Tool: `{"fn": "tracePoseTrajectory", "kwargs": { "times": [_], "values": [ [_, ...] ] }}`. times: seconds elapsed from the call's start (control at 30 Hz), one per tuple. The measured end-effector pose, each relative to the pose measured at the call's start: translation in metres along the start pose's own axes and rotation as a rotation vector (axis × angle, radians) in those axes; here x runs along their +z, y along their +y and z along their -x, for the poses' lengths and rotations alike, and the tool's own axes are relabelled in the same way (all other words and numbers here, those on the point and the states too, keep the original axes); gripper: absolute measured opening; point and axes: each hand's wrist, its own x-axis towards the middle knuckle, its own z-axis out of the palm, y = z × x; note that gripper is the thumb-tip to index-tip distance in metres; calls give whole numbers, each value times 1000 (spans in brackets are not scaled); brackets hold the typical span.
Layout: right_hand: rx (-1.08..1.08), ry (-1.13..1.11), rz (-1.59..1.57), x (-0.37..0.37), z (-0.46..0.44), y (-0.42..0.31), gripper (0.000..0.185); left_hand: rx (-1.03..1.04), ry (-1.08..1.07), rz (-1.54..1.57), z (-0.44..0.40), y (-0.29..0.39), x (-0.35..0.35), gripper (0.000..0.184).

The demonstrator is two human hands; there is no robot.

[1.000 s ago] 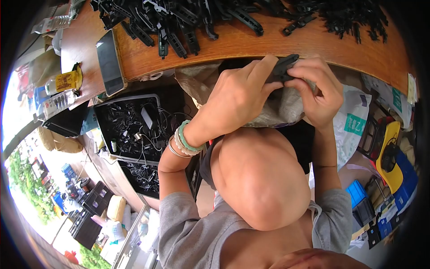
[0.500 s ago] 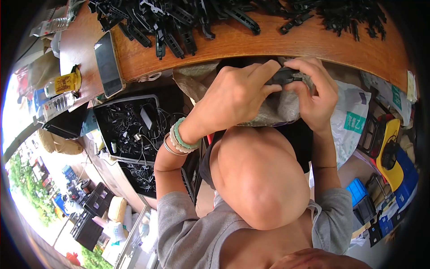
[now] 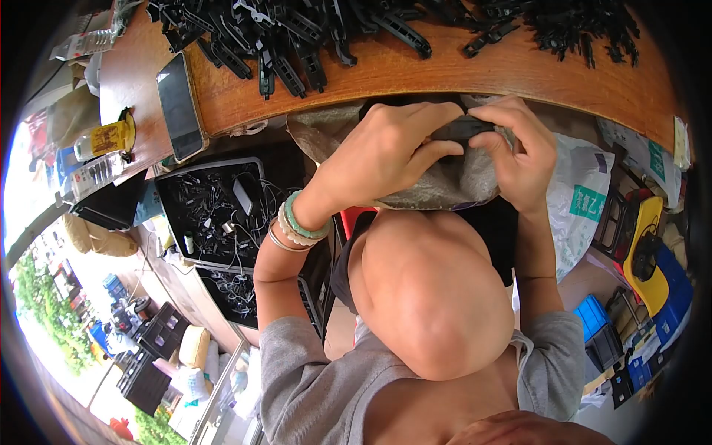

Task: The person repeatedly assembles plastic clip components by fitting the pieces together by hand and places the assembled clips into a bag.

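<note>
My left hand (image 3: 400, 152), with beaded bracelets at its wrist, is over the sack (image 3: 445, 185) below the table edge. Its thumb and forefinger are apart. Facing it, my right hand (image 3: 519, 148) also has its thumb and forefinger spread. A dark part (image 3: 466, 128) shows in the gap between both hands, above or inside the sack's mouth; I cannot tell whether a fingertip touches it. Long black plastic parts (image 3: 289, 44) are heaped on the wooden table (image 3: 445, 73) beyond my hands.
A phone (image 3: 180, 107) lies at the table's left, near a yellow-labelled bottle (image 3: 110, 139). Smaller black parts (image 3: 586, 30) are heaped at the right. Black trays (image 3: 211, 208) with parts and cables stand lower left. A white bag (image 3: 582, 196) and yellow chair (image 3: 647, 256) are at right.
Both hands first pinched the dark part. Their fingers have since spread off it, and it now sits lower between them. The hands moved slightly apart.
</note>
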Motion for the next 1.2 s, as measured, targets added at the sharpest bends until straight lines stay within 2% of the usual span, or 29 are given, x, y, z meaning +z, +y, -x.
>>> {"fn": "tracePoseTrajectory", "kwargs": {
  "times": [0.1, 0.13, 0.17, 0.27, 0.3, 0.33, 0.37, 0.4, 0.43, 0.47, 0.57, 0.67, 0.73, 0.77, 0.83, 0.87, 0.9, 1.0, 1.07, 1.1, 1.17, 1.2],
  "values": [
    [-48, 20, 23, 0, -2, 1, 24, -57, -21, 15, 2, -1, -1, 29],
    [-32, -41, 10, -2, -5, 0, 23, -80, -43, -2, 3, -3, -3, 29],
    [-21, -101, -1, -3, -8, 0, 23, -73, -42, -5, 4, -5, -5, 29],
    [-24, -52, -30, -11, -20, 14, 23, -18, -103, -40, 2, -14, -10, 26],
    [-29, -50, -29, -12, -27, 21, 23, 9, 6, -140, -2, -16, -11, 26],
    [-151, 67, 230, -12, -37, 30, 23, 36, 115, -240, -7, -20, -13, 26],
    [-271, 185, 487, -11, -45, 39, 23, 40, 116, -243, -13, -26, -14, 26],
    [-315, 191, 604, -11, -52, 46, 23, 75, 181, -527, -20, -33, -15, 27],
    [-321, 193, 603, -9, -56, 49, 23, 108, 249, -813, -27, -39, -15, 30],
    [-329, 177, 657, -7, -58, 51, 21, 115, 216, -920, -30, -44, -14, 36],
    [-333, 146, 719, -5, -58, 55, 17, 203, 218, -985, -36, -53, -9, 34],
    [-415, 163, 692, -2, -54, 58, 19, 226, 226, -840, -26, -55, -2, 32],
    [-456, 212, 395, -1, -51, 62, 17, 226, 233, -734, -20, -50, -1, 31],
    [-453, 212, 392, 1, -49, 60, 17, 163, 256, -669, -17, -45, -1, 31],
    [-101, 249, -176, 7, -43, 52, 12, 102, 278, -605, -12, -35, 0, 30],
    [-125, 310, -200, 8, -45, 53, 8, 18, 274, -627, -11, -31, 2, 29],
    [-127, 311, -200, 9, -47, 52, 8, -65, 270, -649, -11, -27, 3, 29],
    [-182, 308, -86, 9, -51, 52, 9, -123, 287, -712, -7, -26, 7, 29],
    [-210, 202, 272, 12, -56, 61, 11, -104, 302, -748, -10, -23, 10, 28],
    [-212, 203, 272, 12, -58, 61, 11, -87, 321, -787, -12, -22, 10, 27],
    [-451, 255, 470, 16, -65, 62, 13, -101, 321, -751, -13, -22, 7, 24],
    [-488, 275, 451, 16, -69, 61, 10, -118, 314, -707, -13, -22, 7, 23]
  ]
}}
